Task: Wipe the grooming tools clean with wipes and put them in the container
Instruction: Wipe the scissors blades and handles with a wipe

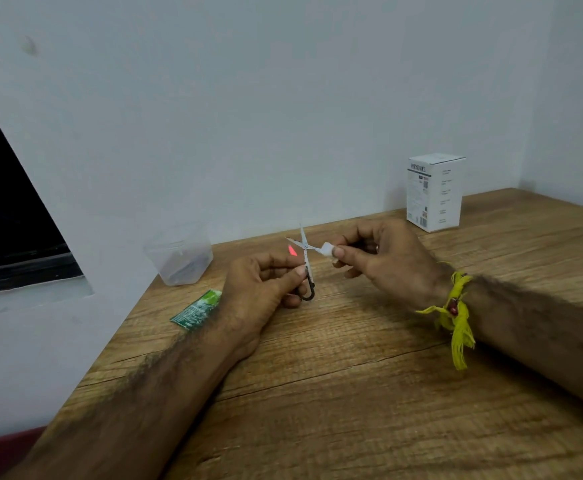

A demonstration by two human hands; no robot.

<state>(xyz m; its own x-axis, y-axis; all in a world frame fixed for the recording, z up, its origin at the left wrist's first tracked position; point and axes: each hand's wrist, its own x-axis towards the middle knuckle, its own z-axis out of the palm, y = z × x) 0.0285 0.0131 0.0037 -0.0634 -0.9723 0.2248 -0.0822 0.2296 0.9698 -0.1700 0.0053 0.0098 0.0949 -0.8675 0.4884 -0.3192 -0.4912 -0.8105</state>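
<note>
Small scissors (306, 261) held above the wooden bench (352, 358), blades spread apart in an X, dark handle loops low and tips up. Left hand (266, 289) curled round the handle loops, its grip clamped on the scissors, thumb pressed along the shank. Right hand (383, 258) just right of the scissors, thumb and fingers pinching a small folded white wipe (326, 250) against the right-hand blade, its grip clamped on the wipe. Clear plastic container (181, 258) well left of the scissors, set on the bench against the wall, with dark tools inside, too blurred to name. Green sachet (196, 309) lying flat on the bench, left of and nearer than the scissors, close beside the left wrist. White carton (434, 194) standing upright on the bench, right of and beyond the scissors, near the wall. Small red mark (292, 251) just left of the scissors; cannot tell what it is. Yellow thread band (456, 317) tied round the right wrist, ends hanging loose.
</note>
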